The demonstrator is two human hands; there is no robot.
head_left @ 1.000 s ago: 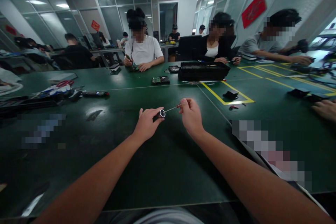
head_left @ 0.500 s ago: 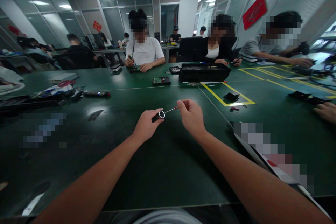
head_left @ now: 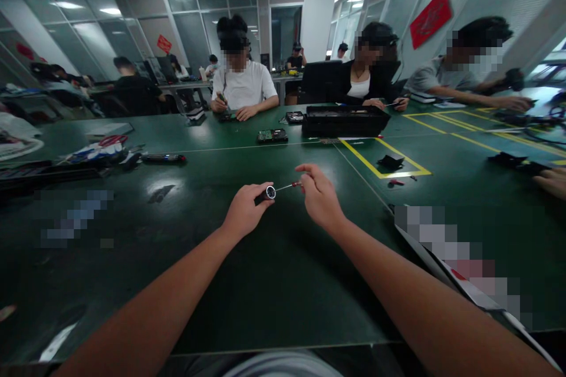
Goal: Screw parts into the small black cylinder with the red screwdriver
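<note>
My left hand (head_left: 244,210) is closed around a short black cylinder (head_left: 270,192) with a bright silver ring at its end, which faces right and toward me. In my right hand (head_left: 319,193) is a small screwdriver (head_left: 296,184) with a red handle, pinched with the index finger raised off it. Its thin metal shaft points left, and the tip meets or nearly meets the ringed end; exact contact is too small to tell. Both hands are above the green table (head_left: 265,283).
Ahead lie a circuit-board device (head_left: 272,136) and a long black housing (head_left: 345,122). Yellow tape (head_left: 360,159) frames a small black part (head_left: 391,162). To the left are a dark pen-like tool (head_left: 163,158) and red-handled scissors (head_left: 112,140). Several people sit across the table.
My right index finger has lifted and stretched out from the screwdriver handle. The screwdriver has tilted slightly flatter, and the left hand has barely moved.
</note>
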